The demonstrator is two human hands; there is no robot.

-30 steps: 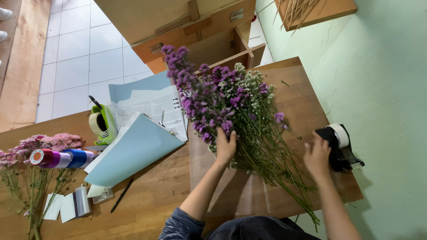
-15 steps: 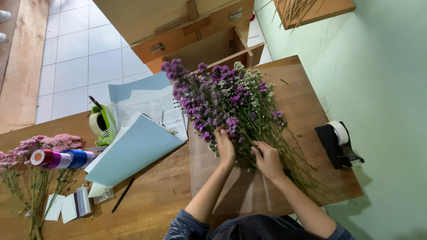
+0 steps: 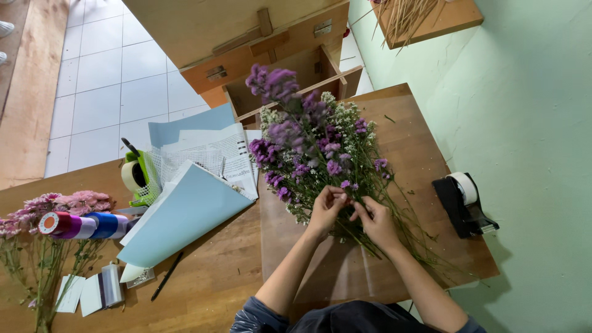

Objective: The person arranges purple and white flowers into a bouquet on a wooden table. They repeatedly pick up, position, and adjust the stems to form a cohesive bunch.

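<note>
A loose bunch of purple and white flowers [image 3: 308,145] with green stems lies on a clear wrapping sheet [image 3: 320,271] on the wooden table [image 3: 216,277]. My left hand [image 3: 327,206] pinches the stems just below the blooms. My right hand [image 3: 377,223] sits beside it, fingers closed on the same stems where they cross. The stems fan out toward the table's right corner.
A light blue paper cone [image 3: 179,216] and newspaper lie left of the bunch. Farther left are pink flowers [image 3: 68,203], ribbon spools [image 3: 80,225], a green tape dispenser [image 3: 139,176] and a pen [image 3: 166,275]. A black tape dispenser [image 3: 462,200] stands at the right edge.
My right hand moved left from the stems near the black tape dispenser and joined my left hand on the bunch. The flowers have shifted slightly.
</note>
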